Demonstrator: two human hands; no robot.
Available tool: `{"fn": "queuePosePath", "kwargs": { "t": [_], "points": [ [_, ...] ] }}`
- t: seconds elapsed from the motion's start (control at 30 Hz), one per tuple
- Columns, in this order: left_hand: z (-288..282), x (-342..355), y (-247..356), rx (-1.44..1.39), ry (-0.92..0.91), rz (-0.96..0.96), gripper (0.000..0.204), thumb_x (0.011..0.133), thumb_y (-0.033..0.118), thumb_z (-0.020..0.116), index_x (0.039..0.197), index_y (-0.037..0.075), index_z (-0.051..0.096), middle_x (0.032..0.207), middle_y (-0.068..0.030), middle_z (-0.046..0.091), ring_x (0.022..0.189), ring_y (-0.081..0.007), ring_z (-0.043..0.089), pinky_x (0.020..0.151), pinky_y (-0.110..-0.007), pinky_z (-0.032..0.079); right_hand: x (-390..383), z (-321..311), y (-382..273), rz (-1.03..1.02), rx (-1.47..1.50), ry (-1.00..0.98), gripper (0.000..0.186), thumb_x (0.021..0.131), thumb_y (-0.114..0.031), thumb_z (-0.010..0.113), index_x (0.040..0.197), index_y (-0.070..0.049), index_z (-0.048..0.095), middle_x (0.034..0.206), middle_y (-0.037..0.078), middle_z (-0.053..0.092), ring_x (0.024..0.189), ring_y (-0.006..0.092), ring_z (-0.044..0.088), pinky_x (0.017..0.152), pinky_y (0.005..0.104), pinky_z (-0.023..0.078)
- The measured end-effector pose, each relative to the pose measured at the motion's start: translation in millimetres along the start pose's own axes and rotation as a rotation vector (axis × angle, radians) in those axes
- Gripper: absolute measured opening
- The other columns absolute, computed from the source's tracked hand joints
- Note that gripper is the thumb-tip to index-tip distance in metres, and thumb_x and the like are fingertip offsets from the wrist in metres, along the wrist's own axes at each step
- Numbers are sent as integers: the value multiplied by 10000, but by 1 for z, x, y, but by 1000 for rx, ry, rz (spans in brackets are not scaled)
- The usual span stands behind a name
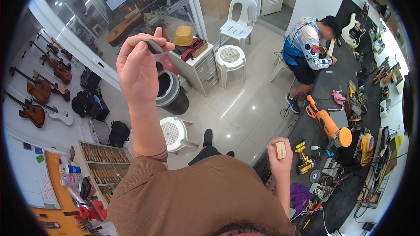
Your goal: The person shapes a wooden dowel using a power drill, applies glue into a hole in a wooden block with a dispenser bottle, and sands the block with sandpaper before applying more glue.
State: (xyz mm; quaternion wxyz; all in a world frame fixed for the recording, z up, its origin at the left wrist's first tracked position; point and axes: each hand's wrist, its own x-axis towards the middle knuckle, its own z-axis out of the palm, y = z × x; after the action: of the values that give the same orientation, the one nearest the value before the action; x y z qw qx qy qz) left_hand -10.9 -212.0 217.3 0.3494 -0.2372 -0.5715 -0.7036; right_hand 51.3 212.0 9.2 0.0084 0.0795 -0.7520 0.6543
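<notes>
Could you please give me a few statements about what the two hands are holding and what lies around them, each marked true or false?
1. The left hand is raised and pinches a small dark flat piece between its fingertips. True.
2. The right hand holds an orange power tool. False: it holds a small wooden block; the orange polisher lies on the dark workbench.
3. Both hands grip the same thing. False: they are far apart, each with its own piece.
4. Another person bends over the far end of the workbench. True.
5. Guitars hang on the wall at the left. True.
</notes>
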Motion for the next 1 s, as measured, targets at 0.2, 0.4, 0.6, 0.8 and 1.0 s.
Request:
{"fn": "queuePosePath", "kwargs": {
  "t": [0.2, 0.4, 0.6, 0.8, 1.0],
  "points": [
    [3, 2, 0, 17, -10, 11, 221, 1085, 83, 532, 1130, -47, 705, 1092, -197, 749, 1027, -359, 796, 1402, -646, 218, 0, -2, -2, 66, -2, -54, 145, 1043, 14, 689, 1168, -34, 632, 995, 61, 702, 915, 135, 678, 817, 300, 551],
    [-2, 7, -14, 172, -42, 125, 193, 1063, 61, 609, 1136, -29, 762, 1154, -203, 828, 1152, -335, 795, 1393, -548, 210, 3, 0, -4, 14, -8, -11, 121, 1037, 2, 719, 1139, -17, 656, 947, 59, 741, 830, 108, 663, 750, 285, 540],
    [-19, 3, -74, 59, 388, -126, 142, 1106, 45, 659, 1148, -35, 768, 1483, -268, 716, 1742, -327, 290, 1371, -422, 269, 0, 2, -3, 23, 30, -6, 125, 1038, 7, 722, 1139, -19, 653, 942, 54, 738, 828, 102, 658, 744, 280, 535],
    [-30, -3, -85, 56, 467, -157, 152, 1114, 60, 649, 1155, -38, 757, 1385, -201, 759, 1626, -241, 498, 1113, -317, 448, -4, -2, 3, 4, 17, 2, 128, 1036, 13, 723, 1139, -21, 654, 936, 48, 733, 818, 100, 650, 733, 277, 531],
    [-30, -3, -85, 92, 423, -111, 153, 1114, 50, 634, 1145, -32, 759, 1314, -176, 777, 1650, -250, 466, 1111, -340, 422, -2, -2, 4, 65, -1, -52, 137, 1055, -12, 706, 1173, -21, 635, 986, 64, 712, 908, 139, 681, 819, 303, 552]
  ]
}}
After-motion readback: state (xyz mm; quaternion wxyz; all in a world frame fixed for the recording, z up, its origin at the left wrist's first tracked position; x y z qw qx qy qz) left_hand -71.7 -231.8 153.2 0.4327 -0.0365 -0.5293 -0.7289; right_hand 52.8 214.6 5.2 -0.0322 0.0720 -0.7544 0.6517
